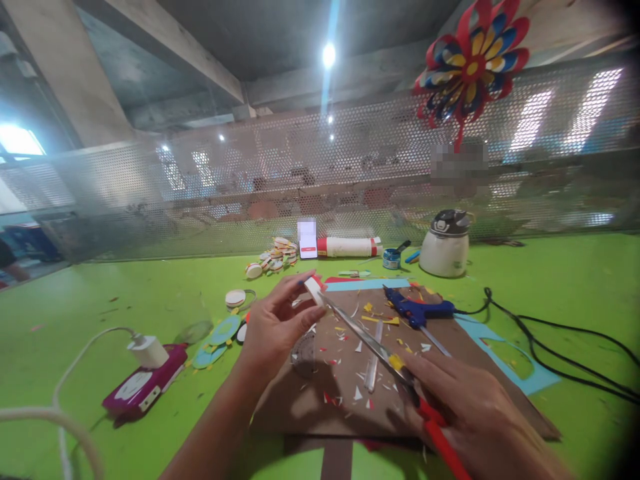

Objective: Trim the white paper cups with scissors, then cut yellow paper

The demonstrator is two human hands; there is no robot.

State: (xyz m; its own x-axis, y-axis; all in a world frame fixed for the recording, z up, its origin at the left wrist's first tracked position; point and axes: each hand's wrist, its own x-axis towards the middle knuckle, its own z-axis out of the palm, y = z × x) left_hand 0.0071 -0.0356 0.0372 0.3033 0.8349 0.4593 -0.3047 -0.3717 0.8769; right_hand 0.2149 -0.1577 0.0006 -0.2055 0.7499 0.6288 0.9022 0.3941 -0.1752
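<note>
Between the thumb and fingers of my left hand point(274, 321) is a small round paper piece point(314, 291), white with some red at its upper edge. My right hand point(465, 400) grips red-handled scissors point(367, 340). The blades point up and to the left, with their tips at the edge of the paper piece; I cannot tell whether they cut into it. Under both hands lies a brown board point(300, 413) strewn with paper scraps. A clear glue stick point(374, 360) rests on the board, and a blue glue gun point(420, 308) lies at its right.
At left are a purple power strip point(145, 383) with a white charger and several light-blue paper discs point(220, 340). Behind stand a phone point(308, 240), a white roll point(350, 247), a blue jar point(392, 259) and a kettle point(445, 247). A black cord point(545, 347) runs right. A paper flower point(473, 67) rises at the back.
</note>
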